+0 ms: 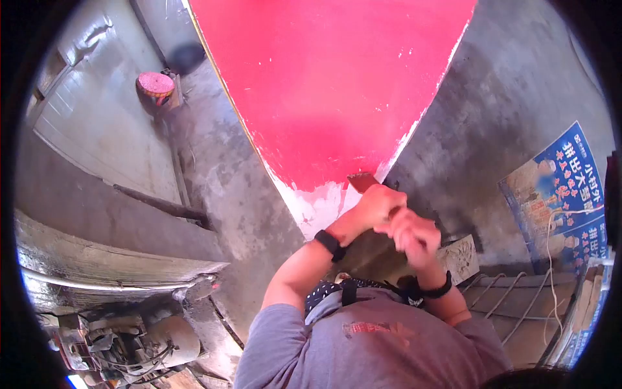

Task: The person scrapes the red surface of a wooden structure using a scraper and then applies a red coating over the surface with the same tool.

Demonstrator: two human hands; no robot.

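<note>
A large pink-red board (337,84) stretches away in front of me, with pale, bare patches and ragged red edges at its narrow near end. My left hand (382,204) is closed round a scraper (361,182), whose brown flat blade meets the board near its right edge. Just behind it, my right hand (414,238) has its fingers curled at the handle end, close against the left hand. Most of the handle is hidden by the fingers.
A pink-topped round stool (156,84) stands by the left wall. Blue printed sheets (557,201) lie at right, near a metal rack (518,298) and a thin cable (551,259). Cluttered machinery (149,343) fills the lower left. Grey concrete floor (240,194) surrounds the board.
</note>
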